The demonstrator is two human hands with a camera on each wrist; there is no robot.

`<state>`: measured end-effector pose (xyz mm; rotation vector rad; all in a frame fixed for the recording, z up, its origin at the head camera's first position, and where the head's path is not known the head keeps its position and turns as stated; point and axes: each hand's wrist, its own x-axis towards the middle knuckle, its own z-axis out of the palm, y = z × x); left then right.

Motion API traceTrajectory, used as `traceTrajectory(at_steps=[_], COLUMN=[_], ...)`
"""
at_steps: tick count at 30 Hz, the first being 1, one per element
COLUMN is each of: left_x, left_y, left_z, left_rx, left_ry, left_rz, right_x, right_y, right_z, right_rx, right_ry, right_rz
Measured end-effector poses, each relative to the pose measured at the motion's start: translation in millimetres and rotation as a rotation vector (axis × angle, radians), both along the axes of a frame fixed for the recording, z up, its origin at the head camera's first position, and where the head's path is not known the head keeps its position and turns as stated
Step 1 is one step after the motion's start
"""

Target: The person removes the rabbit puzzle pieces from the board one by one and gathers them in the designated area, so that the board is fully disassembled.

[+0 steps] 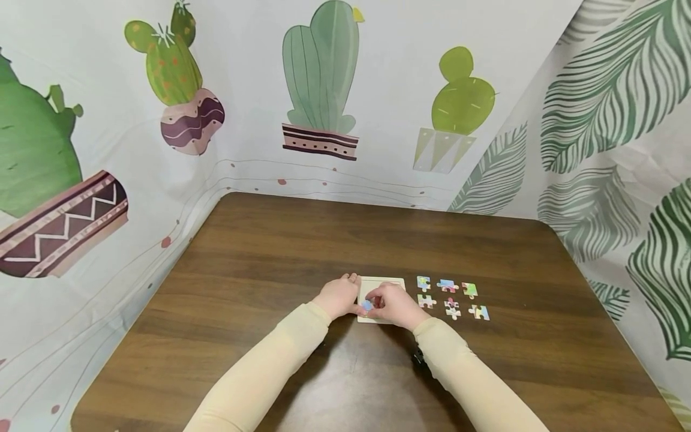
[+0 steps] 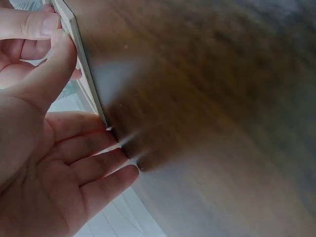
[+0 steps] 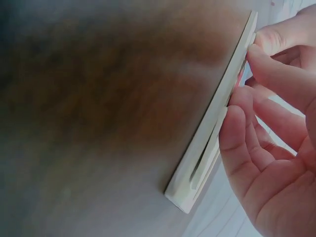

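Note:
A small pale puzzle tray (image 1: 382, 279) lies on the table between both hands. My right hand (image 1: 396, 305) reaches over it and pinches a blue jigsaw piece (image 1: 367, 305) at the tray's near left corner. Along the tray's left side rests my left hand (image 1: 337, 296), its thumb close to that piece. In the left wrist view the left hand's fingers (image 2: 106, 185) are straight, with their tips at the tabletop beside the tray's edge (image 2: 85, 64). The right wrist view has the right hand's curled fingers (image 3: 234, 128) over the tray's rim (image 3: 210, 131), largely hiding the piece.
Several loose jigsaw pieces (image 1: 451, 307) lie in two rows right of the tray. The brown wooden table (image 1: 259, 270) meets a cloth backdrop (image 1: 388, 108) printed with cacti and leaves. Under the right sleeve, a small dark object (image 1: 418, 357) shows at the wrist.

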<state>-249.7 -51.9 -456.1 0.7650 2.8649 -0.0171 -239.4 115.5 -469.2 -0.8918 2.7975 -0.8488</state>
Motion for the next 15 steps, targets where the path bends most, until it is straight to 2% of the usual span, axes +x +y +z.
traceTrajectory(at_steps=[3,15], left_x=[-0.2,-0.9], left_y=[0.1,-1.4], left_z=[-0.3,0.0], left_rx=[0.003,0.023], left_ry=[-0.003,-0.019], left_rz=[0.002,-0.002], right_x=[0.6,-0.9], right_y=[-0.7,3.5], right_z=[0.3,-2.9], right_rx=[0.004,-0.077], right_ry=[0.013,-0.078], right_rz=[-0.003,-0.03])
